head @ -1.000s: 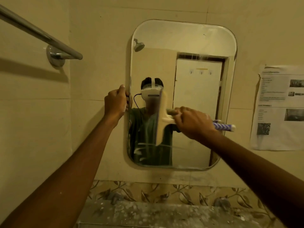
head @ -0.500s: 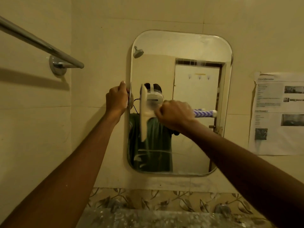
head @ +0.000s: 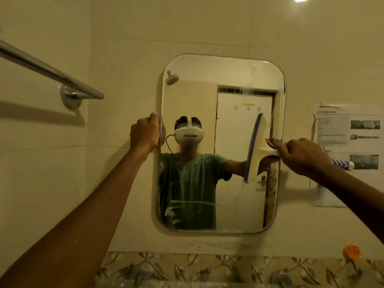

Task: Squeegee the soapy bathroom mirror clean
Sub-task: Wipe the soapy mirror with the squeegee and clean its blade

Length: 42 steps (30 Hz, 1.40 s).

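Observation:
A rounded rectangular mirror hangs on the tiled wall, with soap streaks near its lower left and top. My left hand grips the mirror's left edge at mid height. My right hand is shut on the handle of a white squeegee with a blue rubber blade. The blade stands nearly upright against the glass near the mirror's right edge. The striped blue-and-white end of the handle sticks out past my wrist.
A chrome towel bar juts from the left wall. A printed paper sheet is stuck to the wall right of the mirror. Below run a leaf-patterned tile strip, two taps and an orange object.
The squeegee first swept left to the mirror's left side, then moved back across to the right edge. My left hand stayed on the mirror's edge. The view tilted upward.

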{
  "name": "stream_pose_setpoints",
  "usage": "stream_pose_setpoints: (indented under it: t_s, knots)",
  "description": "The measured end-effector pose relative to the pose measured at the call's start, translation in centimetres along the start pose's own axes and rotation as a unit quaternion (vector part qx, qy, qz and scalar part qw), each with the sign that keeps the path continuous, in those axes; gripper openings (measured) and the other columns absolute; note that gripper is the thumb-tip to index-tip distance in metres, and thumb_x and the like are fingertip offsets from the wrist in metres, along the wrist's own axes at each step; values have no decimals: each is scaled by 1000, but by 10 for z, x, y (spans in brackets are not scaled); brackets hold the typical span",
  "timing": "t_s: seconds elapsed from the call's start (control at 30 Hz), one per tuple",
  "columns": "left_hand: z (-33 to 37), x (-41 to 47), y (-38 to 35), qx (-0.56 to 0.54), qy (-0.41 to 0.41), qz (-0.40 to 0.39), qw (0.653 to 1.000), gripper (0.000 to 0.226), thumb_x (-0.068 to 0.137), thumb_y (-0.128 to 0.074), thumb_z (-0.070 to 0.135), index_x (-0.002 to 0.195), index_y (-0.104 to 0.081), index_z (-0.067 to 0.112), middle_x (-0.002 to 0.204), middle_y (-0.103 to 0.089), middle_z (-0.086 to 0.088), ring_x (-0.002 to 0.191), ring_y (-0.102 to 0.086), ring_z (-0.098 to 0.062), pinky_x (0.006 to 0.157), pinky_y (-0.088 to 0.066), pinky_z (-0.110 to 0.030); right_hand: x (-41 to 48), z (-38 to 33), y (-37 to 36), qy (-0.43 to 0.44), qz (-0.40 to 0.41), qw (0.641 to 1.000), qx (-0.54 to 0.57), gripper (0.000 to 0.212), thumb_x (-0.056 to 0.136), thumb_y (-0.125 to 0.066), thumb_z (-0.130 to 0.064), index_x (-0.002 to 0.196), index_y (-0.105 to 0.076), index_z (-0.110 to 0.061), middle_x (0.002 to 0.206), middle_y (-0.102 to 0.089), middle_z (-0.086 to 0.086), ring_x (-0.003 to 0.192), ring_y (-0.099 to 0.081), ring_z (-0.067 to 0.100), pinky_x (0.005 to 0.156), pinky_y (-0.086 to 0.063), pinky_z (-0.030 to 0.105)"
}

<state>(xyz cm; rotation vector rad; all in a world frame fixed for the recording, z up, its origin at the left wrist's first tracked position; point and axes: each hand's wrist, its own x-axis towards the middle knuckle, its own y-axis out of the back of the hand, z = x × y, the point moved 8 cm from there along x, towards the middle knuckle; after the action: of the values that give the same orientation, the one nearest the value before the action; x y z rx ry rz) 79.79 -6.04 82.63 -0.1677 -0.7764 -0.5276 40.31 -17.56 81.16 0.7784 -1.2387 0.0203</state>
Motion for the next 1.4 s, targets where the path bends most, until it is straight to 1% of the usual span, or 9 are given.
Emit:
stream_pose_setpoints:
  t_s: [0.07,0.17,0.37,0.57,0.73,0.87,1.03,1.13,1.4]
  knots:
    - [10,5,4,-3,-7,4,1000,45,97,-32,42,72,-59,16,75,-62,-5,78,-63,-25,77,-53,-39,8,-23,7,50,19,999,2,46,98,-40,-48,82,-70,-16,43,-35,-15,37,-37,4,41,-41,23]
    - [30,18,7,-49,-12,7,999,48,97,-33,41,86,-66,8,87,-69,-12,82,-65,-27,81,-55,-45,45,-89,1,109,-20,994,-24,42,98,-36,-52,102,-69,-26,53,-45,-9,45,-43,5,45,-32,21]
    - [33,28,2,-91,24,13,995,48,97,-31,42,75,-62,13,88,-69,-13,83,-66,-28,81,-55,-42,114,-201,4,93,11,995,22,43,95,-35,-47,65,-53,-22,55,-47,-2,47,-41,12,48,-25,23]
    - [24,37,-2,-75,19,4,997,50,96,-31,45,80,-64,12,83,-68,-9,73,-64,-21,64,-50,-31,100,-110,15,124,-25,990,-59,32,97,-44,-46,74,-49,-24,62,-47,-3,52,-46,11,47,-33,22]
    - [32,38,-1,-47,3,-2,999,56,95,-32,46,81,-65,3,83,-69,-13,77,-66,-29,78,-56,-44,75,17,33,-49,-10,999,20,43,99,-40,-36,64,-53,-15,53,-47,3,46,-43,16,48,-34,24]
    - [53,50,6,-74,-2,-19,997,57,94,-35,48,89,-68,2,86,-71,-15,78,-69,-30,78,-57,-47,91,-10,42,-8,-1,1000,-20,54,96,-32,-50,59,-54,-16,50,-49,3,44,-44,15,48,-33,24]
    - [73,68,1,-156,18,-40,987,54,95,-33,45,87,-68,5,88,-71,-16,84,-68,-33,84,-55,-48,143,-155,42,154,24,987,-42,44,97,-42,-41,56,-35,-26,51,-40,-3,45,-41,14,48,-34,25]
    - [68,69,-2,-178,36,-22,983,57,95,-29,45,85,-68,5,87,-71,-16,82,-67,-34,83,-55,-48,173,-206,39,145,45,988,-12,44,97,-36,-42,57,-39,-26,53,-43,-2,47,-40,13,50,-28,25]
    - [61,74,-7,-184,6,-9,983,54,92,-29,46,78,-66,9,88,-70,-20,77,-65,-34,77,-54,-48,164,-71,54,24,-11,998,-51,38,98,-29,-41,69,-42,-19,65,-43,2,58,-45,18,55,-39,34]
